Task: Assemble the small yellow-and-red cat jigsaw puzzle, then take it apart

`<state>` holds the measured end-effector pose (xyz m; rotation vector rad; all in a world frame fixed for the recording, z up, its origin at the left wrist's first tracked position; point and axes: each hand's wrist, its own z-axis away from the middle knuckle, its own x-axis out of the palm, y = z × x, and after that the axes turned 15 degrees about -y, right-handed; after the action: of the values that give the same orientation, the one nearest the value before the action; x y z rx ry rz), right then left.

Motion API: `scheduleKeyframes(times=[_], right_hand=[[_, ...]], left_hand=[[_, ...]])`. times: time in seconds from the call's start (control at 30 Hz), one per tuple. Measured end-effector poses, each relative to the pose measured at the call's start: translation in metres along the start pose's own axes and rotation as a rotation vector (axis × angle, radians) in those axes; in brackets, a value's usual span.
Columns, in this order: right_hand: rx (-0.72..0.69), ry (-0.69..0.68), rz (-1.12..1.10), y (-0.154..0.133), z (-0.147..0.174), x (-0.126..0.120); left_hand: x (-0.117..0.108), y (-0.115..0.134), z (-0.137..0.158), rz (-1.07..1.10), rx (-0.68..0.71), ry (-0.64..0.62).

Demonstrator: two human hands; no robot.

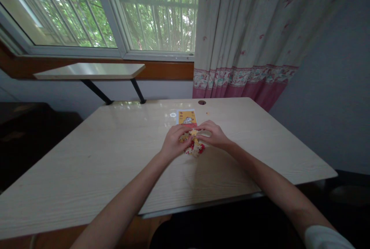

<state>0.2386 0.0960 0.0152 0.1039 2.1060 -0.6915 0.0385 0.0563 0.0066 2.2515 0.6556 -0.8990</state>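
Over a loose pile of tiny red, white and yellow pieces [194, 149], my two hands meet near the middle of the desk. Thumb and fingers of my left hand [176, 140] are bent together at the pile's left side, at a small pale yellow piece [193, 132]. From the right, my right hand [213, 134] curls its thumb and fingertips to the same piece. Its exact kind is too small to make out, and my fingers partly cover it. Just beyond my fingertips lies a yellow and red printed card [187, 117] with a white cartoon figure, its lower edge hidden.
The pale wooden desk [101, 164] carries a raised shelf [95, 71] on black legs at the back left. A round cable hole [202, 102] sits near the rear edge, with a tiny orange piece [206, 113] close by. A curtain [231, 48] hangs behind.
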Motion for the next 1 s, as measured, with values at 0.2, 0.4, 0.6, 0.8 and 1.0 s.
scheduleKeyframes(times=[0.2, 0.4, 0.6, 0.8, 1.0], right_hand=[[-0.088, 0.079, 0.237, 0.001, 0.001, 0.0], [-0.005, 0.299, 0.378, 0.004, 0.004, -0.022], [0.01, 0.426, 0.419, 0.01, 0.007, -0.039], [0.031, 0.362, 0.433, 0.009, 0.007, -0.038], [0.028, 0.346, 0.397, 0.011, 0.008, -0.036]], left_hand=[[0.0, -0.001, 0.0, 0.011, 0.035, 0.007], [-0.001, -0.007, 0.001, 0.019, -0.03, -0.069], [0.003, -0.021, 0.002, -0.067, -0.033, -0.138], [0.002, -0.026, 0.003, -0.091, -0.053, -0.136], [0.002, -0.026, 0.003, -0.107, -0.058, -0.151]])
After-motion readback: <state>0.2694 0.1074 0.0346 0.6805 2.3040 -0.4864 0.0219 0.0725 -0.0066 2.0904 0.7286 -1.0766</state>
